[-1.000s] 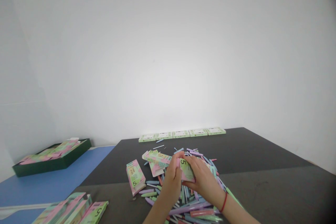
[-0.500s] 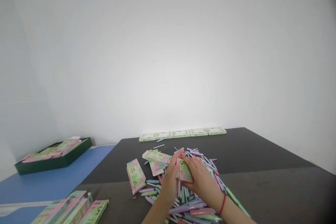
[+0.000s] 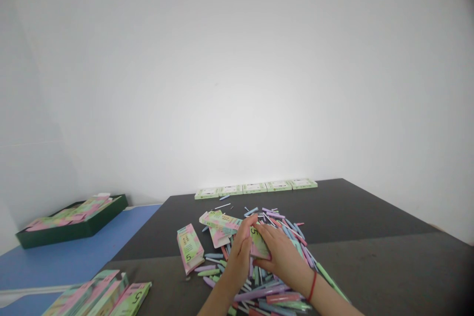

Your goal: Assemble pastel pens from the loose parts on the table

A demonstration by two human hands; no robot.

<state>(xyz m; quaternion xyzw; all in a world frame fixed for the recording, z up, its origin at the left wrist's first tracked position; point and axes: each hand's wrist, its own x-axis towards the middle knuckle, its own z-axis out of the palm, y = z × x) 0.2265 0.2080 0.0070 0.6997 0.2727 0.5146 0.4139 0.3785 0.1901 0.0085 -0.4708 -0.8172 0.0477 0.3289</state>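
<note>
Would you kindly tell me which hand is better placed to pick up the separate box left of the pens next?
Probably the left hand: it is nearer the separate box, while the right hand is beyond the held box. Both hold that box, so the left would need freeing first.

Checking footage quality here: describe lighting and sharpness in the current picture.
Head view: the wall is brightest mid-frame, dimming outward to a dark upper-right corner; same head view: the table looks blacker far off, greyer nearer, with a sharp divide; head view again: print on the far boxes is too fine to read, though the 5 on the held box is legible.
</note>
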